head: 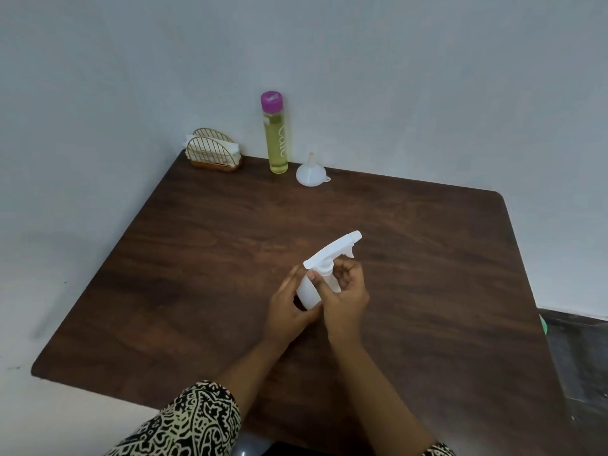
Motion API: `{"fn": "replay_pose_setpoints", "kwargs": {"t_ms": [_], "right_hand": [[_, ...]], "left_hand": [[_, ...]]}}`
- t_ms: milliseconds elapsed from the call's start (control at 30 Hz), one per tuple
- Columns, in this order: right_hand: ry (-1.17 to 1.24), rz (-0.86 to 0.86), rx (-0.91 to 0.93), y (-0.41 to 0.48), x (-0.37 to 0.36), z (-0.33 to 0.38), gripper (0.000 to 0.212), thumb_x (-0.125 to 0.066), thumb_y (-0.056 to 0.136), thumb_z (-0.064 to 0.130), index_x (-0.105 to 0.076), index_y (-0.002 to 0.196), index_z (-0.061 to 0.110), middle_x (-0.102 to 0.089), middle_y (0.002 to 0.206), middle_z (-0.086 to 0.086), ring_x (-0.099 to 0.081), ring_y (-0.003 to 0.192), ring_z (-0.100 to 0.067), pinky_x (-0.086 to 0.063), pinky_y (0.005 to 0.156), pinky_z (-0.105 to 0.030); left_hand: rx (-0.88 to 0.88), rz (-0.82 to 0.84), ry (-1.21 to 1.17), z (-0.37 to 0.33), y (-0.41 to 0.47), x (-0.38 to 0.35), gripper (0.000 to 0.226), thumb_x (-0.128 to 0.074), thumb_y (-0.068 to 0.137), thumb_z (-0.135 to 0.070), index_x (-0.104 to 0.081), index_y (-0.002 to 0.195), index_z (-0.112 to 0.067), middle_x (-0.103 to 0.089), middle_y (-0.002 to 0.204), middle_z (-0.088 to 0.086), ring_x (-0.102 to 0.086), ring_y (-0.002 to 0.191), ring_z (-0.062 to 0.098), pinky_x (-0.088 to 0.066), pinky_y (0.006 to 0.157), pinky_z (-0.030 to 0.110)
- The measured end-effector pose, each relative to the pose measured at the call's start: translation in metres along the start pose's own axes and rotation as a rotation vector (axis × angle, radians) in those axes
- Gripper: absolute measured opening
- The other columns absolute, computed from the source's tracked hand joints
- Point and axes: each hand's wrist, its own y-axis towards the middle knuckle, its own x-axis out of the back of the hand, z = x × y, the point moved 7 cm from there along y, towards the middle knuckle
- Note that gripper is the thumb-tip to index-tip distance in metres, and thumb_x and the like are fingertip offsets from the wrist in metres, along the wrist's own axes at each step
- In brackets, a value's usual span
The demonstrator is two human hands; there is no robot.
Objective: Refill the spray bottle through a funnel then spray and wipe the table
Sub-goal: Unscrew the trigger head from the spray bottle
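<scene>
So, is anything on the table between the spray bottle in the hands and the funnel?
Nothing visible. Bare table lies between the spray bottle and the funnel; the yellow refill bottle stands to the funnel's left, off that line.

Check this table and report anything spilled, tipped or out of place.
Nothing stands out. No spill shows on the table. The capped yellow bottle and napkin holder stand upright; the funnel rests mouth-down beside the bottle. The held spray bottle is merely tilted.
</scene>
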Motion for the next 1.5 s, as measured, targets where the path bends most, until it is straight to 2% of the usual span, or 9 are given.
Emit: {"fn": "replay_pose_setpoints", "kwargs": {"t_ms": [100,367,500,633,933,1033,1167,1367,1500], "right_hand": [[-0.045,0.023,0.038,-0.002,-0.001,0.0,0.03,-0.077,0.074,0.035,-0.061,0.099,0.042,-0.068,0.102,0.019,-0.064,0.101,-0.002,-0.048,0.083,-0.012],[-0.125,0.43,0.03,0.004,-0.003,0.004,0.037,-0.054,0.089,0.039,-0.058,0.122,0.023,-0.058,0.12,0.011,-0.054,0.115,-0.005,-0.045,0.093,-0.026],[-0.146,0.244,0.006,0.0,0.0,0.009,0.05,-0.076,0.069,0.048,-0.052,0.112,0.037,-0.062,0.109,0.023,-0.058,0.105,0.002,-0.046,0.081,-0.011],[-0.217,0.066,-0.011,0.001,-0.001,0.007,0.044,-0.076,0.069,0.048,-0.05,0.1,0.034,-0.063,0.096,0.023,-0.061,0.093,0.004,-0.049,0.075,-0.022],[-0.166,0.363,0.04,-0.001,-0.001,0.01,0.03,-0.057,0.086,0.045,-0.055,0.116,0.038,-0.062,0.111,0.017,-0.058,0.108,-0.001,-0.043,0.083,-0.011],[-0.176,0.267,0.018,0.002,0.0,0.01,0.05,-0.074,0.071,0.049,-0.049,0.113,0.039,-0.061,0.11,0.022,-0.058,0.107,0.0,-0.044,0.083,-0.01],[-0.244,0.103,0.017,0.005,-0.001,0.011,0.038,-0.076,0.069,0.045,-0.047,0.093,0.038,-0.061,0.094,0.026,-0.059,0.091,0.004,-0.042,0.07,-0.006],[-0.186,0.307,0.033,0.003,-0.002,0.006,0.034,-0.055,0.085,0.048,-0.06,0.111,0.027,-0.064,0.102,0.017,-0.06,0.101,-0.002,-0.044,0.084,-0.023],[-0.17,0.346,0.022,0.001,-0.003,0.011,0.041,-0.062,0.079,0.051,-0.048,0.117,0.044,-0.06,0.112,0.022,-0.056,0.108,0.003,-0.041,0.085,-0.009]], "left_hand": [[0.015,0.0,-0.002,0.002,0.0,0.0,0.067,-0.076,0.078,-0.042,-0.049,0.138,-0.026,-0.059,0.134,-0.011,-0.057,0.123,0.008,-0.052,0.095,0.041],[0.048,-0.004,0.0,0.003,0.0,0.001,0.075,-0.079,0.075,-0.04,-0.048,0.141,-0.025,-0.059,0.135,-0.008,-0.057,0.122,0.009,-0.052,0.095,0.041],[0.065,0.009,-0.018,0.006,-0.001,-0.001,0.075,-0.076,0.074,-0.04,-0.048,0.14,-0.021,-0.058,0.137,-0.006,-0.056,0.125,0.011,-0.05,0.099,0.044],[0.069,0.012,-0.014,0.007,-0.001,-0.002,0.073,-0.078,0.076,-0.038,-0.048,0.14,-0.021,-0.058,0.137,-0.006,-0.055,0.125,0.01,-0.05,0.098,0.043],[0.053,-0.011,-0.004,0.005,-0.001,-0.001,0.073,-0.077,0.076,-0.042,-0.048,0.14,-0.025,-0.058,0.137,-0.009,-0.056,0.125,0.008,-0.051,0.098,0.043],[0.055,0.001,-0.011,0.005,-0.001,-0.001,0.073,-0.074,0.075,-0.045,-0.048,0.14,-0.024,-0.058,0.137,-0.01,-0.055,0.125,0.008,-0.05,0.099,0.044],[0.039,0.008,-0.009,0.002,0.0,-0.001,0.074,-0.07,0.078,-0.057,-0.045,0.142,-0.029,-0.058,0.136,-0.01,-0.056,0.124,0.009,-0.051,0.097,0.044],[0.031,-0.007,0.004,0.0,0.001,0.0,0.073,-0.073,0.078,-0.051,-0.045,0.142,-0.029,-0.058,0.136,-0.011,-0.056,0.124,0.009,-0.051,0.098,0.04],[0.053,-0.004,-0.002,0.005,0.0,-0.001,0.073,-0.074,0.076,-0.049,-0.047,0.14,-0.027,-0.059,0.135,-0.011,-0.056,0.123,0.008,-0.051,0.098,0.04]]}}
